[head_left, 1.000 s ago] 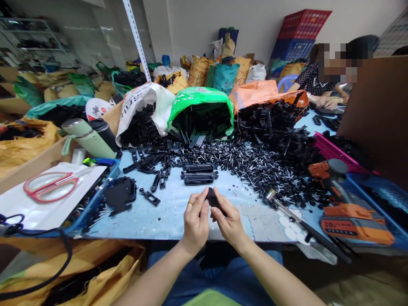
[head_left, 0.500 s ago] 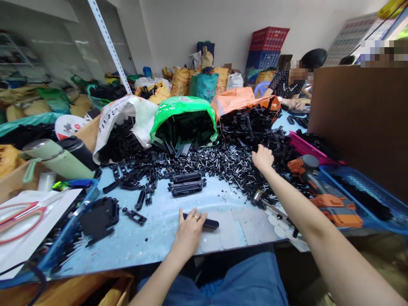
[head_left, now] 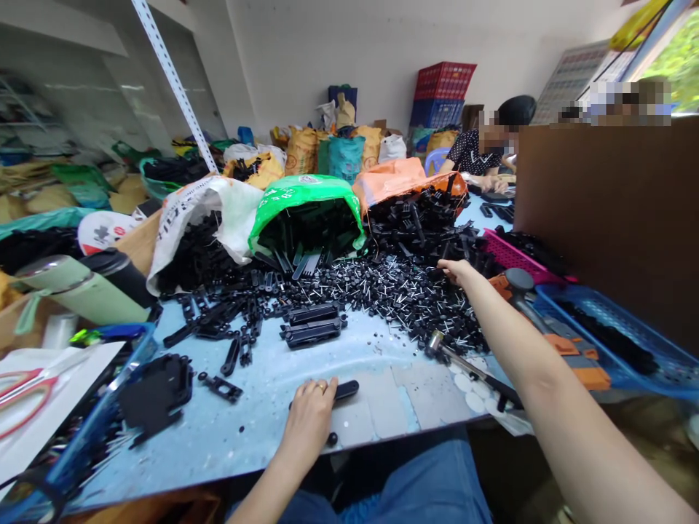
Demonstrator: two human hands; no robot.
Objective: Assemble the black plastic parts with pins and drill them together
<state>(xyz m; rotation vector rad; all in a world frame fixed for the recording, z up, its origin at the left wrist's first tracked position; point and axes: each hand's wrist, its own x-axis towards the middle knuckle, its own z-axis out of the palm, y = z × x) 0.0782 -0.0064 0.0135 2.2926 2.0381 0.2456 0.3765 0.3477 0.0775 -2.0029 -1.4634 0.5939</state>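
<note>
My left hand (head_left: 311,413) is closed over a long black plastic part (head_left: 347,391) near the table's front edge; its rounded end sticks out past my fingers. Beside that wrist lies a small black round piece (head_left: 332,439). Across the table, my right hand (head_left: 457,271) reaches to the pile's right side, its fingers pinched together. Whatever they hold is too dark and small to make out. Black-headed metal pins (head_left: 382,287) spread to the left of that hand. Two long black assembled parts (head_left: 313,325) lie side by side mid-table.
A hammer (head_left: 464,362) lies under my right forearm, with an orange-and-grey power tool (head_left: 568,349) and a blue basket (head_left: 606,313) beyond. White, green (head_left: 306,193) and orange sacks spill black parts. Scissors (head_left: 27,393) lie at left. A co-worker (head_left: 483,149) sits behind a brown board (head_left: 606,218).
My right hand has turned from a curled pose to a pinch at the pile. The small round piece now shows beside my left hand. The whole view has shifted slightly.
</note>
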